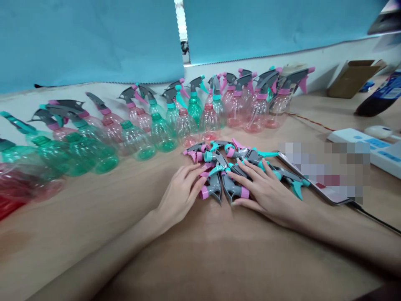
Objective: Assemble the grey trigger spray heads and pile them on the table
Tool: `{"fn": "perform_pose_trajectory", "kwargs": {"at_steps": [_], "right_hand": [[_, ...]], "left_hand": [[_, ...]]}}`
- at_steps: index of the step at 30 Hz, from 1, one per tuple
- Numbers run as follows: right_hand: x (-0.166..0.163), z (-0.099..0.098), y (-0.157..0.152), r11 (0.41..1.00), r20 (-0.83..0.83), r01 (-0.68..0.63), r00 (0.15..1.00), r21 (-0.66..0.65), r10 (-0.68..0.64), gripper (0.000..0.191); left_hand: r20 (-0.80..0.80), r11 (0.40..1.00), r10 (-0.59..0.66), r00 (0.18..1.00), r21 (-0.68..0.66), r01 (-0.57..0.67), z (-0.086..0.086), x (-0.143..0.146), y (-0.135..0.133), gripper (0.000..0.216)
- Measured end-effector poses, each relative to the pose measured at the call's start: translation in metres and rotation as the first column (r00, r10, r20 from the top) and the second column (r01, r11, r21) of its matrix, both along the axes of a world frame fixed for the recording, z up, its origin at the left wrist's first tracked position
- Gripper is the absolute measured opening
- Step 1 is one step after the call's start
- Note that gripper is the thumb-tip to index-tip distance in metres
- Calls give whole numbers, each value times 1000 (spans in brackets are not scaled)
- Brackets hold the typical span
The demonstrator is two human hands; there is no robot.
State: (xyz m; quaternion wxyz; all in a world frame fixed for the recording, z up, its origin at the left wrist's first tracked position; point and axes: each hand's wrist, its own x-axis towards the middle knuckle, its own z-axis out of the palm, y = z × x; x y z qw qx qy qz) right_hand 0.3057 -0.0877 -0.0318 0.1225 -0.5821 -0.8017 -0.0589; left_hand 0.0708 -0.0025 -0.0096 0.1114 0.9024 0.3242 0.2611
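A heap of grey spray-trigger heads (233, 165) with pink and teal collars lies on the wooden table (103, 217) in the middle. My left hand (181, 194) rests flat on the heap's left side, fingers stretched out over the heads. My right hand (266, 192) lies flat on the heap's right side, fingers spread across several heads. Neither hand grips anything. Behind the heap stand capless pink and green bottles (188, 127).
A long row of green and pink spray bottles (94, 138) runs across the table's far side, several with trigger heads fitted. A phone (316, 184) with a cable, a white power strip (366, 148), a cardboard box (352, 77) and a dark bottle (380, 98) sit at the right.
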Motion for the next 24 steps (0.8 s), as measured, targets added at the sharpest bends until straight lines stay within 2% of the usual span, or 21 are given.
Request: {"fn": "perform_pose_trajectory", "kwargs": {"at_steps": [8,13,17,21,24], "right_hand": [[8,3,11,1000,30,-8,1000,-22,8,74],[17,32,11,988,19,-121,992,-92,123,75],[4,55,25,988,-45,-123,992,-93,119,82],[-16,55,40,970,-68,-237,970,-57,233,85],[-23,53,42,950,-82,-310,948,-38,306,90]], "left_hand": [[-49,999,2,999,-39,-3,1,-10,-13,33],[-59,994,70,996,-77,-74,-1,-16,-6,28],[-54,997,36,998,-73,-40,-4,-18,3,23],[-13,998,15,1000,-62,-16,-3,-20,6,20],[45,998,-10,999,-56,12,6,-24,2,21]]}}
